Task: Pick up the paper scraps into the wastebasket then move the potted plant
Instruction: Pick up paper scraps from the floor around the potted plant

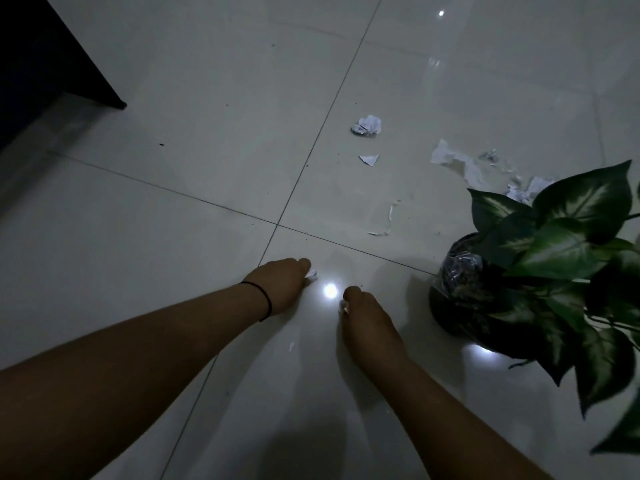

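Note:
My left hand is low over the pale tiled floor, fingers closed on a small white paper scrap. My right hand is beside it, pinching another white scrap. More scraps lie farther out: a crumpled ball, a small triangle, a thin strip, a long torn piece and bits behind the leaves. The potted plant, green variegated leaves in a dark round pot, stands right of my right hand. No wastebasket is in view.
A dark piece of furniture fills the top left corner. Glossy floor tiles with dark grout lines reflect ceiling lights.

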Demonstrator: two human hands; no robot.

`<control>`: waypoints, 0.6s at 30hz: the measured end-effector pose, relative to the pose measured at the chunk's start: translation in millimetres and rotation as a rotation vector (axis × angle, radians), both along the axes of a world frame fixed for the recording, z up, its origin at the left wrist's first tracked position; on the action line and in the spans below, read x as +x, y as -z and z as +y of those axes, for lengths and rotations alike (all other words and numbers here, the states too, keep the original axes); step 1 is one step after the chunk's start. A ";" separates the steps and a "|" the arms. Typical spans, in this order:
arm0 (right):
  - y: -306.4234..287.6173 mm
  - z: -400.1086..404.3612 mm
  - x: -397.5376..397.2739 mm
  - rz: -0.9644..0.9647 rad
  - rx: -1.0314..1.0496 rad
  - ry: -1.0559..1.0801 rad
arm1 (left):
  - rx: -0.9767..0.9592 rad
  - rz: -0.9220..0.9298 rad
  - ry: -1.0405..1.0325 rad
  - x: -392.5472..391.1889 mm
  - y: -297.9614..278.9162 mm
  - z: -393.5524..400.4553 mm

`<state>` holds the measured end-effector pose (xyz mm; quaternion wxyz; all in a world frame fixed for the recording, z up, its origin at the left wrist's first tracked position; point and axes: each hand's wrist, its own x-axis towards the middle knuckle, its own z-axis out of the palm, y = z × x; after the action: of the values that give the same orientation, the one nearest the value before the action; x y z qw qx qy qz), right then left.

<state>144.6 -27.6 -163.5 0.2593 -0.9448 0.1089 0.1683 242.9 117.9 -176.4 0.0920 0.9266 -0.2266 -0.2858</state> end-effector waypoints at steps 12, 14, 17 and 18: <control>-30.9 -14.9 -31.6 -0.003 0.016 -0.120 | -0.168 -0.216 -0.188 -24.0 -53.1 26.5; -48.9 -18.0 -43.5 0.037 0.013 -0.180 | -0.202 -0.226 -0.193 -34.5 -68.2 19.3; -77.5 -24.8 -60.0 0.144 -0.003 -0.260 | -0.295 -0.223 -0.196 -45.6 -95.7 9.7; -89.1 -29.5 -67.6 0.176 -0.024 -0.291 | -0.333 -0.222 -0.187 -50.2 -107.8 4.5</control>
<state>77.0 -57.2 -74.4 0.2102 -0.9352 -0.0048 0.2848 192.7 122.4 -68.6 0.2444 0.9413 -0.1925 -0.1310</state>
